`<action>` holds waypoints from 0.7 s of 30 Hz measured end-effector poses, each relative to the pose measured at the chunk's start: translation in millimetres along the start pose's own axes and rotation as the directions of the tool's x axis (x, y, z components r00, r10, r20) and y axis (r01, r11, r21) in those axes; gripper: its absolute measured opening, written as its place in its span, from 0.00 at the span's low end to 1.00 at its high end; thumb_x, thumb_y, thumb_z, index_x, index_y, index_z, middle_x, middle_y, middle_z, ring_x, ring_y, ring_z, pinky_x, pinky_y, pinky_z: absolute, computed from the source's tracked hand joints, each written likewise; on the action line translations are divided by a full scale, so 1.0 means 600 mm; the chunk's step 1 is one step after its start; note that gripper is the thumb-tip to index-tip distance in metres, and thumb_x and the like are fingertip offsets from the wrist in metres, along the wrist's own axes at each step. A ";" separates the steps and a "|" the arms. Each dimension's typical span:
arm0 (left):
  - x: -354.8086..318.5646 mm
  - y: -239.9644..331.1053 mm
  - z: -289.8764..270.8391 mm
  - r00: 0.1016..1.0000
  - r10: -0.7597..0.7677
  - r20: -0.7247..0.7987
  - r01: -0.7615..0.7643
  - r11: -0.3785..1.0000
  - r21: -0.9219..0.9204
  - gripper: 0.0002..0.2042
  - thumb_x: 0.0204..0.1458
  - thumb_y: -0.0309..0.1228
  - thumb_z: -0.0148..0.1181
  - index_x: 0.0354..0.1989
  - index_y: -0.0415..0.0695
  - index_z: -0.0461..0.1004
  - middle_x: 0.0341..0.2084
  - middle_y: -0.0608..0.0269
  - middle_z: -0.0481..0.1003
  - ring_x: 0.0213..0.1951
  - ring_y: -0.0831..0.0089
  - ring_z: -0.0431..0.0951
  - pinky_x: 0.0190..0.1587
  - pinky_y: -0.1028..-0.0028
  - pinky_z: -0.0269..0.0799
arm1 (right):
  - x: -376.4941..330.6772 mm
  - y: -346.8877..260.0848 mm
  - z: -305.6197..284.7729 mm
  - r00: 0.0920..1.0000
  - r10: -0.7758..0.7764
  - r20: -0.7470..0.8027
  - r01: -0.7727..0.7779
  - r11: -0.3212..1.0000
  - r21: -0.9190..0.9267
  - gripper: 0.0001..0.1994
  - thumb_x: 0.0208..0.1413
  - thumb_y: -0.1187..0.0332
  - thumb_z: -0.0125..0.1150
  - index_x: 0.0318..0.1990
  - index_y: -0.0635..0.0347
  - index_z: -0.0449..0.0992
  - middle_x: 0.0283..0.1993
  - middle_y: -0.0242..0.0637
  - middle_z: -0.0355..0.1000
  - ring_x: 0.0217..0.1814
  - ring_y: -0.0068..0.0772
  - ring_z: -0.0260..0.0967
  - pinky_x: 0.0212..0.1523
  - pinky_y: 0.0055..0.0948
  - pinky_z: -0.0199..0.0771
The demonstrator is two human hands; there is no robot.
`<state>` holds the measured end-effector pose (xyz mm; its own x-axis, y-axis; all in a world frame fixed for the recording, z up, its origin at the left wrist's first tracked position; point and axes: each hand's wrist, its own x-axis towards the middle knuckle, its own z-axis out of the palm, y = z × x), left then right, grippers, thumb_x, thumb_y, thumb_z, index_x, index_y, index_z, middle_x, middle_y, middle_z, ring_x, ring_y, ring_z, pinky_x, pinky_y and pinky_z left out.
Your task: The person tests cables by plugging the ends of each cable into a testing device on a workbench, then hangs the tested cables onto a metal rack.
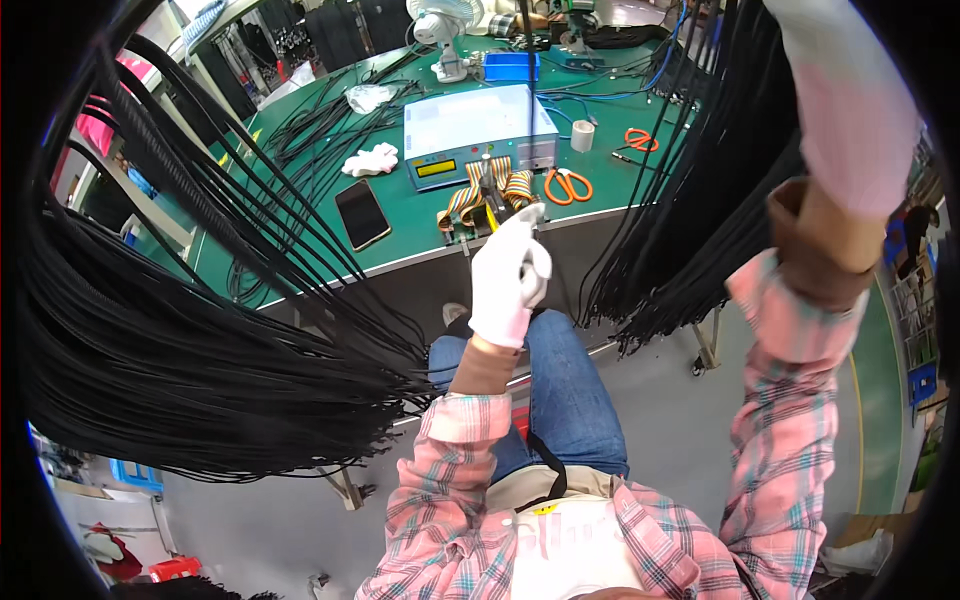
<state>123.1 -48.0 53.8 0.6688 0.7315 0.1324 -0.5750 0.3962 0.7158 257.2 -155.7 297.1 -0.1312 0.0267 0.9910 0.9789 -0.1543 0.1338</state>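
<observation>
My left hand (508, 280), in a white glove, is at the table's front edge with its fingers curled together. Its fingertips are at a small black fixture (494, 196) with a yellow part; whatever they may hold is too small to make out. Striped ribbon cables (466, 200) run from the fixture toward a light blue test box (470, 125) with a lit yellow display. Raised high at the right, my gloved right hand (850, 100) is blurred, and its fingers are cut off by the frame's upper edge. Beside it hangs a thick bundle of black cables (700, 190).
Another big bundle of black cables (190, 350) hangs at the left. On the green table (330, 130) are a phone (362, 214), orange-handled scissors (568, 186), a second pair of scissors (641, 140), a white fan (441, 35), a blue tray (511, 67) and a crumpled white glove (371, 160).
</observation>
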 end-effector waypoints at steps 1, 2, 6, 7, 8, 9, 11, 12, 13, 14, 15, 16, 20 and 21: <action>0.003 -0.009 -0.005 0.998 -0.050 0.027 0.051 0.998 -0.031 0.16 0.61 0.29 0.45 0.52 0.33 0.72 0.14 0.66 0.71 0.08 0.85 0.52 0.10 0.83 0.41 | -0.028 -0.022 0.006 0.997 0.074 -0.029 -0.069 0.987 0.147 0.18 0.48 0.71 0.63 0.48 0.66 0.73 0.37 0.36 0.73 0.33 0.30 0.67 0.36 0.22 0.68; 0.005 -0.019 -0.015 0.994 -0.098 0.053 0.102 0.993 -0.060 0.16 0.60 0.29 0.46 0.51 0.33 0.72 0.14 0.66 0.71 0.09 0.85 0.53 0.11 0.83 0.42 | -0.064 -0.045 0.014 0.987 0.160 -0.017 -0.147 0.938 0.315 0.19 0.48 0.71 0.63 0.49 0.66 0.72 0.38 0.36 0.73 0.34 0.30 0.67 0.37 0.22 0.69; 0.012 -0.047 -0.085 0.877 0.452 0.160 -0.439 0.624 0.646 0.15 0.59 0.30 0.49 0.48 0.34 0.74 0.14 0.67 0.70 0.09 0.84 0.54 0.11 0.81 0.45 | -0.240 -0.102 0.077 0.654 0.329 0.681 -0.755 0.338 0.562 0.19 0.50 0.71 0.61 0.50 0.66 0.74 0.36 0.33 0.73 0.33 0.26 0.66 0.35 0.21 0.67; 0.012 -0.043 -0.110 0.812 0.534 0.237 -0.499 0.422 0.757 0.14 0.58 0.30 0.51 0.47 0.34 0.75 0.14 0.67 0.70 0.10 0.84 0.55 0.12 0.81 0.46 | -0.287 -0.098 0.089 0.453 0.220 0.864 -0.887 0.205 0.413 0.16 0.53 0.72 0.58 0.49 0.66 0.76 0.32 0.30 0.72 0.30 0.22 0.65 0.31 0.20 0.65; 0.012 -0.037 -0.131 0.772 0.611 0.175 -0.461 0.348 0.816 0.14 0.58 0.30 0.52 0.45 0.34 0.76 0.13 0.68 0.69 0.10 0.83 0.56 0.12 0.81 0.47 | -0.333 -0.092 0.102 0.448 0.220 0.867 -0.891 0.188 0.413 0.16 0.53 0.72 0.58 0.49 0.66 0.76 0.32 0.30 0.72 0.30 0.22 0.65 0.31 0.20 0.65; 0.011 -0.026 -0.153 0.706 0.693 0.146 -0.466 0.299 0.833 0.13 0.57 0.31 0.52 0.44 0.34 0.77 0.13 0.69 0.68 0.10 0.83 0.56 0.12 0.80 0.47 | -0.376 -0.084 0.111 0.351 0.300 0.887 -0.937 0.112 0.332 0.14 0.53 0.70 0.59 0.46 0.66 0.77 0.29 0.30 0.71 0.27 0.22 0.63 0.28 0.20 0.62; 0.010 -0.009 -0.180 0.859 0.467 -0.210 -0.183 0.663 0.726 0.12 0.57 0.31 0.53 0.41 0.35 0.78 0.12 0.71 0.67 0.11 0.83 0.56 0.13 0.80 0.47 | -0.447 -0.062 0.122 0.125 0.425 0.897 -0.987 -0.044 0.158 0.12 0.53 0.65 0.60 0.40 0.65 0.80 0.22 0.30 0.68 0.21 0.20 0.58 0.22 0.20 0.56; 0.013 -0.005 -0.185 0.875 0.182 -0.449 0.083 0.857 0.509 0.12 0.56 0.31 0.54 0.38 0.36 0.79 0.11 0.72 0.66 0.11 0.84 0.56 0.13 0.81 0.47 | -0.475 -0.053 0.126 -0.073 0.501 0.862 -0.992 -0.129 -0.008 0.12 0.53 0.63 0.61 0.36 0.64 0.81 0.19 0.29 0.67 0.19 0.19 0.56 0.19 0.20 0.53; 0.018 -0.003 -0.186 0.888 0.181 -0.422 0.065 0.861 0.505 0.12 0.56 0.31 0.54 0.38 0.36 0.79 0.11 0.72 0.66 0.11 0.84 0.56 0.13 0.81 0.47 | -0.496 -0.047 0.132 -0.009 0.470 0.883 -0.990 -0.127 0.058 0.12 0.53 0.63 0.61 0.36 0.64 0.81 0.19 0.29 0.67 0.19 0.19 0.56 0.19 0.20 0.53; 0.026 -0.001 -0.186 0.891 0.105 -0.442 0.123 0.880 0.458 0.11 0.57 0.32 0.54 0.36 0.37 0.79 0.10 0.72 0.65 0.11 0.84 0.55 0.13 0.81 0.45 | -0.512 -0.045 0.141 -0.052 0.449 0.892 -0.991 -0.135 0.010 0.12 0.54 0.63 0.60 0.35 0.64 0.82 0.18 0.28 0.65 0.18 0.18 0.55 0.19 0.20 0.51; 0.037 -0.001 -0.184 0.889 0.028 -0.457 0.183 0.893 0.410 0.11 0.57 0.32 0.54 0.35 0.38 0.79 0.10 0.73 0.63 0.10 0.84 0.54 0.12 0.81 0.44 | -0.523 -0.045 0.151 -0.098 0.428 0.898 -0.989 -0.144 -0.039 0.12 0.55 0.62 0.60 0.34 0.63 0.82 0.16 0.27 0.64 0.17 0.17 0.54 0.18 0.19 0.50; 0.047 -0.001 -0.182 0.881 -0.054 -0.470 0.248 0.899 0.362 0.10 0.57 0.32 0.54 0.33 0.39 0.80 0.10 0.73 0.62 0.10 0.85 0.53 0.12 0.80 0.42 | -0.530 -0.048 0.159 -0.147 0.409 0.901 -0.984 -0.156 -0.090 0.13 0.56 0.62 0.59 0.32 0.63 0.82 0.15 0.26 0.63 0.17 0.16 0.53 0.18 0.18 0.48; 0.071 -0.009 -0.186 0.882 -0.115 -0.457 0.269 0.919 0.287 0.11 0.56 0.33 0.55 0.29 0.40 0.79 0.10 0.73 0.63 0.09 0.84 0.51 0.12 0.81 0.41 | -0.536 -0.062 0.182 -0.189 0.402 0.896 -0.967 -0.237 -0.098 0.14 0.57 0.62 0.58 0.30 0.63 0.83 0.13 0.24 0.60 0.16 0.15 0.51 0.18 0.17 0.46; 0.070 -0.012 -0.188 0.888 -0.098 -0.450 0.248 0.925 0.288 0.11 0.57 0.34 0.54 0.30 0.40 0.79 0.10 0.71 0.64 0.09 0.84 0.51 0.11 0.81 0.41 | -0.537 -0.067 0.181 -0.176 0.407 0.896 -0.963 -0.259 -0.071 0.14 0.58 0.63 0.57 0.29 0.63 0.83 0.13 0.24 0.59 0.16 0.14 0.50 0.18 0.17 0.46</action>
<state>102.2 42.6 -23.2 0.4376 0.8604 -0.2612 -0.2303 0.3880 0.8924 277.4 -50.8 -28.0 0.5620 0.8176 -0.1253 -0.1387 -0.0562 -0.9887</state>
